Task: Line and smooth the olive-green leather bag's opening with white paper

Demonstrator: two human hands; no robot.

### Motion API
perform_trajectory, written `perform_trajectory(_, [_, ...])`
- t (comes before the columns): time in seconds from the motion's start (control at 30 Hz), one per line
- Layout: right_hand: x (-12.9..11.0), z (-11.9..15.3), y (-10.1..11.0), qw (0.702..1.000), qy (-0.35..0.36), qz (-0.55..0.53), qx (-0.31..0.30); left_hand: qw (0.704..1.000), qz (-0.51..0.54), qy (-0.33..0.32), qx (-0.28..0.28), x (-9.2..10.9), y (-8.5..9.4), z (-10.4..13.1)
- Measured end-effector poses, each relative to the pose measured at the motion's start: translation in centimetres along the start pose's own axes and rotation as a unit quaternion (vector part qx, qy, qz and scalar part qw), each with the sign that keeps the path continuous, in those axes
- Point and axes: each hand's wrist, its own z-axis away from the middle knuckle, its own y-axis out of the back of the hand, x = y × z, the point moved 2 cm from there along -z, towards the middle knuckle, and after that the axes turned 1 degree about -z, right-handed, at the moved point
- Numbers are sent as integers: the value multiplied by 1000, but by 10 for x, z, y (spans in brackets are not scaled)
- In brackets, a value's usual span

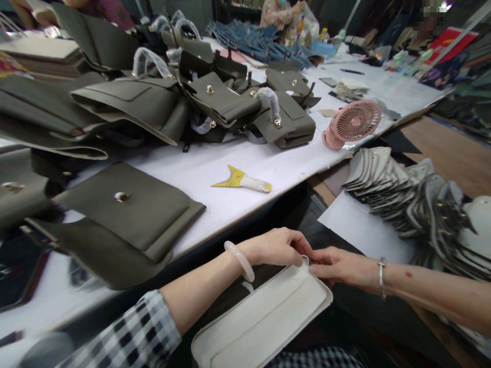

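A long white tabletop (184, 171) slants toward a dark backdrop (332, 13); a brown surface (454, 145) lies right; a pale pole (456, 45) leans beyond.

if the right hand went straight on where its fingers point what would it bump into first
Most likely the left hand, close ahead of the right hand at the end of the pale piece; whether they already touch is unclear.
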Motion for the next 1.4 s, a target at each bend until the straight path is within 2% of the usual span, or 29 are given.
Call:
perform_trajectory(0.07, [-5,-3,3,997,2,72,-22,1000,3,-3,18,-1,4,20])
perform_trajectory(0.13, [-7,-4,6,991,19,128,-36,998,-8,-6,65,-1,6,48])
perform_trajectory(0.23, [-4,-4,9,980,55,192,-9,987,-9,24,156,-3,2,98])
perform_trajectory(0.37, [6,0,6,967,77,236,57,961,20,100,256,-7,-17,149])
perform_trajectory(0.47, [15,3,-1,975,88,183,90,936,16,129,328,-11,-35,166])
perform_trajectory(0.57, [24,4,-8,984,92,108,108,915,-3,141,378,-14,-49,170])
perform_trajectory(0.63, [28,2,-9,983,108,98,112,908,-16,152,391,-14,-54,169])
perform_trajectory(0.77, [28,-4,-2,966,152,164,128,904,-37,183,385,-9,-56,162])
perform_trajectory(0.87, [18,-4,3,952,184,205,133,902,-63,208,373,-8,-55,153])
perform_trajectory(0.93, [4,-2,1,922,233,254,175,903,-73,220,362,-11,-54,147])
perform_trajectory(0.97, [-5,-1,-3,896,268,293,199,905,-74,223,355,-13,-54,145])
perform_trajectory(1.03, [-26,1,-21,824,353,387,214,908,-70,229,344,-17,-55,142])
perform_trajectory(1.13, [-51,-5,-59,711,440,531,135,907,-65,234,344,-21,-55,141])
perform_trajectory(1.2, [-60,-18,-81,664,443,598,66,906,-66,234,347,-21,-56,141])
perform_trajectory(1.23, [-62,-25,-88,653,436,618,40,905,-68,234,348,-21,-56,141])
perform_trajectory(1.3, [-65,-40,-96,652,423,630,11,904,-82,232,351,-21,-56,141])
perform_trajectory(1.4, [-68,-48,-95,687,411,598,-11,900,-112,223,358,-18,-58,140])
